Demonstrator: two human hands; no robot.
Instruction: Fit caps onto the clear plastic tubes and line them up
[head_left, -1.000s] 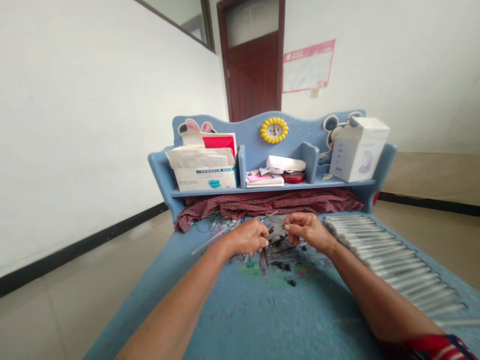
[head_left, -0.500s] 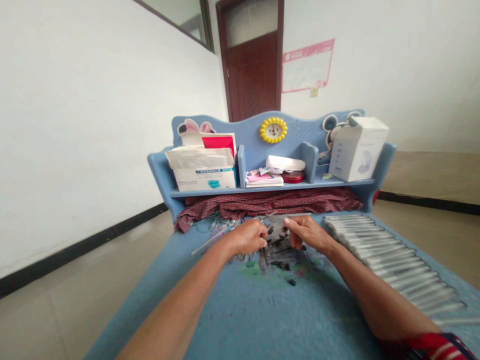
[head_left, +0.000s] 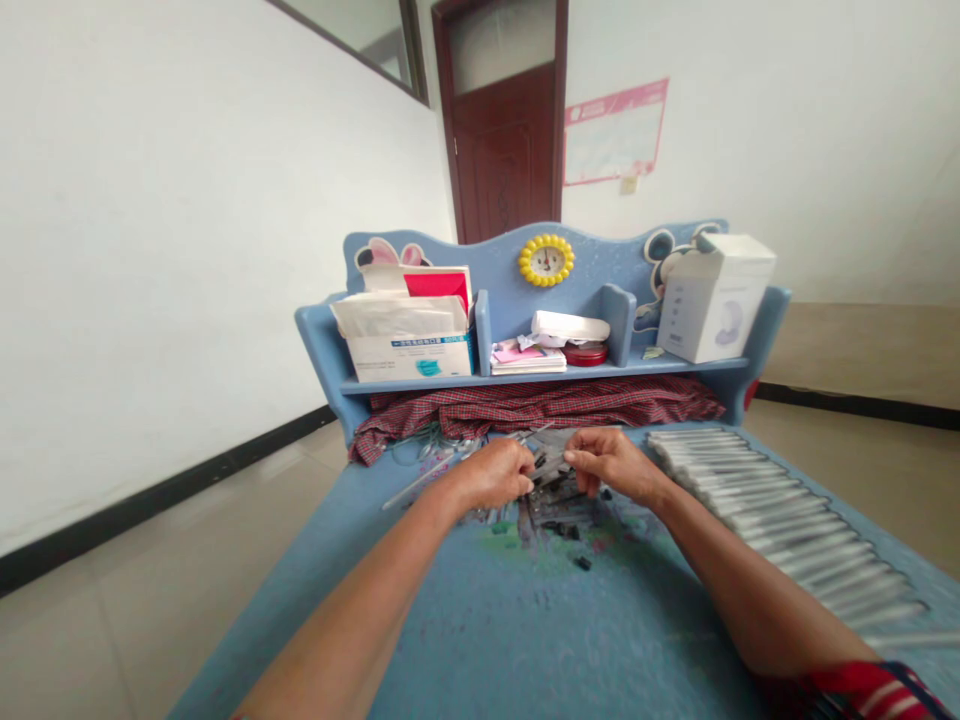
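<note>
My left hand point(head_left: 499, 472) is closed with its fingers curled inward, over the left side of a heap of small dark pieces point(head_left: 559, 490) on the blue desk point(head_left: 570, 640). Whatever it grips is too small to make out. Close by on the right, my right hand point(head_left: 609, 465) has thumb and forefinger pinched together, the other fingers bent. What lies in that pinch is also too small to name. Loose black bits point(head_left: 583, 564) are scattered on the desk below the hands. Left of my left hand, a thin pale stick point(head_left: 412, 488) lies at a slant.
A row of clear tubes with grey ends point(head_left: 780, 520) runs along the desk's right side. Red checked cloth point(head_left: 555, 403) lies under the blue shelf point(head_left: 487, 380). On the shelf stand a mask box point(head_left: 412, 355), a white carton point(head_left: 712, 305) and a round red tin point(head_left: 585, 355).
My right hand has moved slightly left, nearer my left hand, and its thumb and forefinger now meet more closely. My left hand stays nearly in place.
</note>
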